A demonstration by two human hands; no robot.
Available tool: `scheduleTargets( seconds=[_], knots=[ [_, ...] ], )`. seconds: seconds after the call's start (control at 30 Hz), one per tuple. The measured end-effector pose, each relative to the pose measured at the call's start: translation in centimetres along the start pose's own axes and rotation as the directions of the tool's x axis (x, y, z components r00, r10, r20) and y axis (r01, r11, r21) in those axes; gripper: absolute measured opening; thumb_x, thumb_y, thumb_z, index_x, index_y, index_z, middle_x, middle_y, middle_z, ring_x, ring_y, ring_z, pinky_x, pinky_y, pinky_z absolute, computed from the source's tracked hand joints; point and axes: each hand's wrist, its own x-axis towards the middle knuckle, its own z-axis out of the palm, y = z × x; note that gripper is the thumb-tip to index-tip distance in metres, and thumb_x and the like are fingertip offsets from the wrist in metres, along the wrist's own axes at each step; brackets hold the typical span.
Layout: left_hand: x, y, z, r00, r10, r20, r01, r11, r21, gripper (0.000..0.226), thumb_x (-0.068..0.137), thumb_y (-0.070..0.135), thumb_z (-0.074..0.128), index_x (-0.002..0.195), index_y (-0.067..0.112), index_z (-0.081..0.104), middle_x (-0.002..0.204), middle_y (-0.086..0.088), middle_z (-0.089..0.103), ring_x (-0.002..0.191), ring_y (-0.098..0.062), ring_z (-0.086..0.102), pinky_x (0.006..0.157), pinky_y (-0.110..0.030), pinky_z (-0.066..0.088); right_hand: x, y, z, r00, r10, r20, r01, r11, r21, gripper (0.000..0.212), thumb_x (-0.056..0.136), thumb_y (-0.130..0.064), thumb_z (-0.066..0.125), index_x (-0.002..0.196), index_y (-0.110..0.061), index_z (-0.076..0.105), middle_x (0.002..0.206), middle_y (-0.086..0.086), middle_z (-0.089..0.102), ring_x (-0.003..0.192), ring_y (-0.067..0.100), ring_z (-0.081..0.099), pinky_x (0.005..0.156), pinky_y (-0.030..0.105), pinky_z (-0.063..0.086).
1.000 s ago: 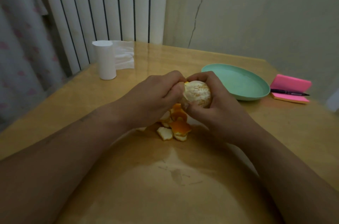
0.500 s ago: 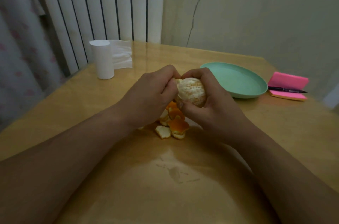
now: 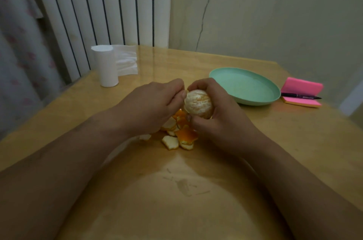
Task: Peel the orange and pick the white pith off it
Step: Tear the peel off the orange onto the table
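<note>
Two hands meet at frame centre: the right hand (image 3: 218, 119) curls its grip round the peeled orange (image 3: 198, 103), and the left hand (image 3: 151, 108) pinches at its upper left edge. Peel scraps (image 3: 182, 137) on the table (image 3: 294, 141) lie partly hidden beneath them. At right are a green plate (image 3: 245, 86), a pink notepad (image 3: 302, 86) and a pen (image 3: 298, 95); at upper left, a paper roll (image 3: 107, 66). What the left fingertips pinch is unclear.

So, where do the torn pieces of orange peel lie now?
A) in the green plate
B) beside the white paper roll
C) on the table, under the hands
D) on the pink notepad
C: the peel pieces lie heaped on the table just below the orange, none in the green plate.
</note>
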Motion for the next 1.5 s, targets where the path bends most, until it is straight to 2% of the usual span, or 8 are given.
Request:
scheduleTargets(
  seconds=[0.2, 0.37, 0.53, 0.63, 0.7, 0.87, 1.27, 1.5],
  knots=[
    [0.2, 0.2, 0.0, 0.998, 0.036, -0.058, -0.03, 0.995, 0.092, 0.029, 0.109, 0.04, 0.035, 0.095, 0.022, 0.052, 0.069, 0.006, 0.054, 0.061, -0.015, 0.052, 0.057, -0.041, 0.037, 0.0, -0.4, 0.1, 1.0, 0.0, -0.002, 0.0, 1.0, 0.032, 0.05, 0.086, -0.012, 0.079, 0.124, -0.033, 0.055, 0.117, -0.001, 0.059, 0.099, 0.016, 0.064, 0.08, 0.039, 0.06],
    [-0.1, 0.9, 0.2, 0.981, -0.101, -0.165, 0.04, 0.94, -0.338, 0.036, 0.113, 0.023, 0.04, 0.082, 0.013, 0.055, 0.067, 0.001, 0.059, 0.058, -0.013, 0.05, 0.056, -0.031, 0.042, 0.1, -0.7, 0.2, 0.998, 0.018, -0.052, -0.004, 0.968, 0.25, 0.049, 0.09, -0.003, 0.079, 0.128, -0.024, 0.055, 0.114, -0.01, 0.063, 0.098, 0.012, 0.067, 0.08, 0.031, 0.058],
    [0.2, 1.6, -1.2, 0.929, -0.363, 0.071, 0.175, 0.262, -0.949, 0.031, 0.111, 0.022, 0.04, 0.085, 0.013, 0.054, 0.063, -0.005, 0.047, 0.06, -0.019, 0.045, 0.059, -0.034, 0.039, 0.5, 0.2, -0.1, 0.975, 0.218, -0.034, -0.147, 0.758, 0.636, 0.057, 0.081, -0.007, 0.082, 0.127, -0.03, 0.058, 0.113, -0.002, 0.07, 0.102, 0.019, 0.069, 0.09, 0.039, 0.056],
    [-0.1, 0.4, -1.7, 0.97, -0.242, 0.02, 0.213, 0.809, -0.548, 0.044, 0.114, 0.031, 0.037, 0.082, 0.01, 0.057, 0.065, -0.008, 0.054, 0.06, -0.016, 0.048, 0.064, -0.039, 0.042, 0.7, 0.5, -0.7, 0.969, 0.246, -0.01, -0.188, 0.767, 0.613, 0.052, 0.081, -0.021, 0.086, 0.124, -0.035, 0.06, 0.12, 0.004, 0.07, 0.105, 0.022, 0.069, 0.088, 0.037, 0.056],
    [-0.3, 0.3, -1.3, 0.979, -0.182, 0.089, 0.199, 0.942, -0.269, 0.045, 0.115, 0.04, 0.037, 0.083, 0.017, 0.059, 0.071, 0.001, 0.058, 0.06, -0.006, 0.049, 0.065, -0.036, 0.044, 0.5, 0.3, -0.8, 0.964, 0.264, -0.027, -0.214, 0.834, 0.509, 0.042, 0.087, -0.038, 0.086, 0.122, -0.039, 0.062, 0.125, 0.003, 0.067, 0.106, 0.02, 0.07, 0.086, 0.034, 0.058],
    [-0.3, 0.5, -0.5, 0.981, -0.111, 0.157, 0.13, 0.985, -0.115, 0.011, 0.11, 0.039, 0.052, 0.11, 0.035, 0.062, 0.099, 0.015, 0.061, 0.088, -0.001, 0.057, 0.071, -0.026, 0.043, -0.1, -0.1, -0.9, 0.971, 0.233, -0.055, -0.211, 0.94, 0.269, 0.061, 0.088, -0.031, 0.085, 0.138, -0.038, 0.05, 0.123, -0.009, 0.061, 0.101, 0.002, 0.068, 0.081, 0.019, 0.057],
    [-0.2, 0.1, -0.6, 0.993, -0.078, 0.092, 0.111, 0.887, -0.449, 0.014, 0.108, 0.042, 0.057, 0.118, 0.034, 0.064, 0.096, 0.007, 0.075, 0.09, -0.012, 0.073, 0.085, -0.048, 0.062, -0.2, -1.0, -0.9, 0.991, 0.133, 0.007, -0.133, 0.99, 0.045, 0.057, 0.084, -0.028, 0.089, 0.128, -0.038, 0.056, 0.112, -0.018, 0.064, 0.101, 0.0, 0.067, 0.077, 0.019, 0.056],
    [-0.3, 0.1, -0.4, 0.996, -0.061, 0.065, 0.081, 0.923, -0.376, 0.021, 0.102, 0.049, 0.062, 0.118, 0.035, 0.059, 0.092, 0.015, 0.072, 0.082, -0.008, 0.069, 0.066, -0.024, 0.055, -0.1, -0.4, -0.9, 0.99, 0.14, -0.001, -0.14, 0.986, -0.091, 0.083, 0.079, -0.039, 0.091, 0.146, -0.043, 0.043, 0.132, -0.023, 0.058, 0.116, -0.005, 0.06, 0.094, 0.02, 0.053]
  ],
)
